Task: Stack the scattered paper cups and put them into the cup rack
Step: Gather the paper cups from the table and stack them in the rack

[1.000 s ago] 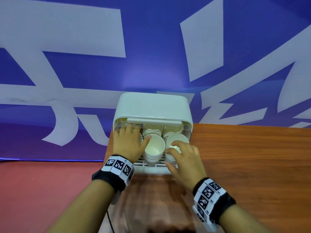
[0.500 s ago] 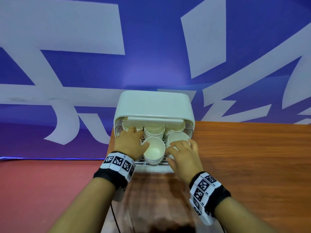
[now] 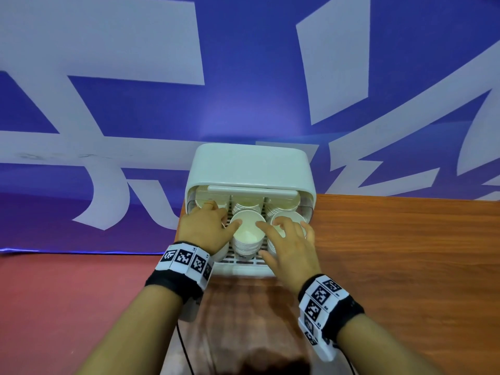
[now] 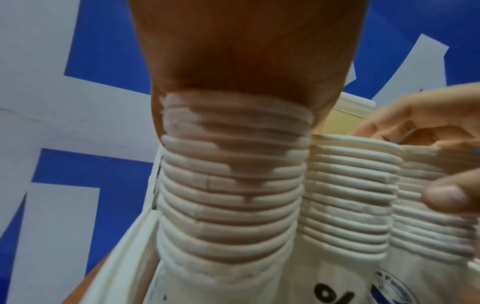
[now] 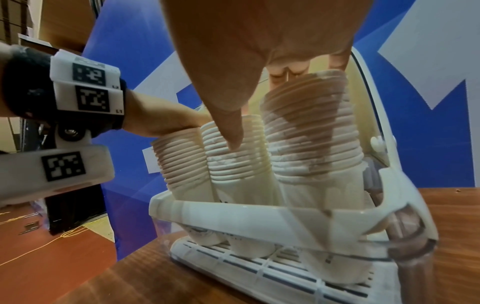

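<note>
3 paper-cup stacks (image 5: pixel 233 162) in front row of cup rack (image 3: pixel 251 163), leaning back toward its hood; more stacks behind, under hood.

Handling (est.): light, thin-walled, crush easily; nested rims ridged, so fair grip. Hold at upper rim band w/ spread fingers, not 1-pt squeeze; stack may telescope or tip if pushed low.

Left hand (image 3: pixel 205 228): palm over left stack, fingers reaching rack opening; grip vs. press — can't tell.

Right hand (image 3: pixel 290 242): over right stack, fingers curled on rim, thumb against its front side, index touching middle stack's rim.

Rack on wooden table (image 3: pixel 405 253), at its back-left corner.
</note>
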Tool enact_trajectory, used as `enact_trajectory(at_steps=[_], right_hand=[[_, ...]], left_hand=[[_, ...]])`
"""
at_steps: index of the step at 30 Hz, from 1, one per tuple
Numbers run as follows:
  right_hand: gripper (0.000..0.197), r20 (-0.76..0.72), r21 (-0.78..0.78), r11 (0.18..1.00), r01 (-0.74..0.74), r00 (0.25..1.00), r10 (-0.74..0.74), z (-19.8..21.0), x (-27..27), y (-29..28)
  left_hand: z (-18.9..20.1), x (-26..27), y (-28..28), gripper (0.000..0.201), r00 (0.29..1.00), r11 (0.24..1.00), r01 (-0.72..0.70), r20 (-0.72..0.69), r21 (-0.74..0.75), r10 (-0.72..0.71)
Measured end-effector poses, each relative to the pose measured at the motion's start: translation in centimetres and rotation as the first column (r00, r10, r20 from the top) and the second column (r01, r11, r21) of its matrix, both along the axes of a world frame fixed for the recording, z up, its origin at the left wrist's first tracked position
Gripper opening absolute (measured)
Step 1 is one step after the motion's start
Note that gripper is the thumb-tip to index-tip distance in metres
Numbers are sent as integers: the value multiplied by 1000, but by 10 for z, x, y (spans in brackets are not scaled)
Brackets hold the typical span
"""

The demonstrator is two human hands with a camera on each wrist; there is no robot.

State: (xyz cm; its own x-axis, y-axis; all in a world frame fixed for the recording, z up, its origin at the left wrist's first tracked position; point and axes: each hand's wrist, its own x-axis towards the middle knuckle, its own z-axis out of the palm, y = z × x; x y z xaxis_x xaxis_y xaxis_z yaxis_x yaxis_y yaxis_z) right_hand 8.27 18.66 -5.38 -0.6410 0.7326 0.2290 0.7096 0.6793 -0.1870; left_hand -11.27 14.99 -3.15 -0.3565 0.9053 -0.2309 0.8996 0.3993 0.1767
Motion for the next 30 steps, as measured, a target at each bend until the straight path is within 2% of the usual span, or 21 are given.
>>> enact_trajectory(at_steps=[5, 9, 13, 17, 24, 30], right_hand=[[69, 40, -37, 999, 19, 999, -18, 1, 6, 2], [68, 145, -128, 991, 37, 989, -19, 11, 12, 5], [68, 159, -140, 989, 43, 987, -21, 11, 13, 5], [68, 190, -168, 985, 33, 982, 0, 15, 8, 6], [72, 224, -146, 988, 53, 974, -19, 18, 10, 7], [71, 199, -133, 990, 50, 980, -23, 16, 10, 7]], left_hand=[[0, 1, -14, 61, 998, 998, 55, 4, 15, -56], [1, 3, -33, 69, 998, 985, 55, 14, 165, -58], [-7, 2, -49, 64, 996, 958, 72, 34, 279, -85], [-14, -1, -46, 52, 995, 959, 55, 69, 278, -77], [-3, -4, -44, 56, 999, 979, -14, 42, 204, 5], [3, -3, -41, 55, 993, 983, -67, 112, 173, 48]])
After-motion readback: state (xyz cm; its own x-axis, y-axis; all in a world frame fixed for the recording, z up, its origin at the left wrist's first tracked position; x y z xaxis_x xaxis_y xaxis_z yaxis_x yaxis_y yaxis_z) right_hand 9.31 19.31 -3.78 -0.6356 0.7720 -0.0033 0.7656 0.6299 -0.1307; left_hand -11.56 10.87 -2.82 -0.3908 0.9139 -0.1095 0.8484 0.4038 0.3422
